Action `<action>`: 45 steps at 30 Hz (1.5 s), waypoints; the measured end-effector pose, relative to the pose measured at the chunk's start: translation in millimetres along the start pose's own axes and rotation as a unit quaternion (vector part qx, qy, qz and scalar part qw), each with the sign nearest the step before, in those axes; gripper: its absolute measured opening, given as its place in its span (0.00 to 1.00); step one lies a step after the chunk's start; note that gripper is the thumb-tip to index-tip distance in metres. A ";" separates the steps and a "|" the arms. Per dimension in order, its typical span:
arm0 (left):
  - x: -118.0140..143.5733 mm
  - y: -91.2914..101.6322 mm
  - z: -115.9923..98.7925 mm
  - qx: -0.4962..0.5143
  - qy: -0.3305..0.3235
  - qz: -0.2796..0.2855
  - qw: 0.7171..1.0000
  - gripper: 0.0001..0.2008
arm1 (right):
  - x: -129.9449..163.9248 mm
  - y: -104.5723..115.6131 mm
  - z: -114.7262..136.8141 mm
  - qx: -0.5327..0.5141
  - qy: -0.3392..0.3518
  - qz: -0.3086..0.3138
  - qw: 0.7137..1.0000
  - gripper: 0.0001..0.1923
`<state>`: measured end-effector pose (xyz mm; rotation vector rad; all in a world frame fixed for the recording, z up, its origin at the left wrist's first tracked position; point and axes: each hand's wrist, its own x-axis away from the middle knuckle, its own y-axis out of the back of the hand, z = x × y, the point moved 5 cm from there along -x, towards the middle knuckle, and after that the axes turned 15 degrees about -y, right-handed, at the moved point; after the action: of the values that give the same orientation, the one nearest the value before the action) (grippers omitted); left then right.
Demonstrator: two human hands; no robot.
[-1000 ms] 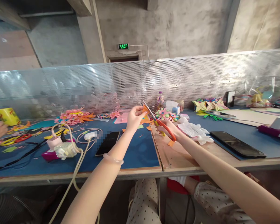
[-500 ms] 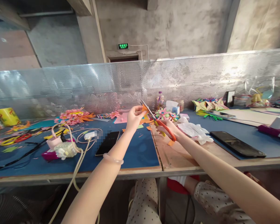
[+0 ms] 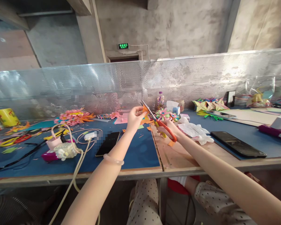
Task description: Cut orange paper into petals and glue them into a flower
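above the blue table (image 3: 140, 153), near its middle seam, the left hand (image 3: 134, 118) holds a small orange paper piece (image 3: 145, 110) up in the air; thumb & fingertips are pinching its left edge, other fingers curled in; the right hand (image 3: 168, 128) grips the orange-handled scissors (image 3: 158, 121), fingers closed through the handle loops; the blades point up-left and meet the paper at its right side; if the blades are a bit apart or fully closed i cannot tell, they look nearly together.

about progress, as a judgement: the cut seems to be in the middle; the paper is already a small shaped bit, and orange scraps (image 3: 171, 143) lie on the table under the hands, so some trimming looks done; the piece is not yet put down w/ the finished ones, so some cutting or shaping is prob. left.

around: a colourful paper flower (image 3: 165, 114) just behind the scissors; bigger pink flowers (image 3: 75, 115) far left; a dark phone (image 3: 108, 143) lies left of the left arm, another phone (image 3: 238, 144) at right; white crumpled paper (image 3: 194, 130) beside the right wrist; a charger w/ cables (image 3: 65, 147) at left.
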<state>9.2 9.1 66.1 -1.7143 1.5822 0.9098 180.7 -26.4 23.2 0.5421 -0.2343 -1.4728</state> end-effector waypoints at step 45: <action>0.0 0.2 -2.9 -0.013 -0.002 -0.001 1.000 0.11 | -6.7 -1.0 -13.8 -0.006 -0.015 -0.025 1.000 0.07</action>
<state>9.2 6.8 67.7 -1.7300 1.5733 0.9357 185.6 -17.1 12.1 0.5194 -0.2376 -1.5308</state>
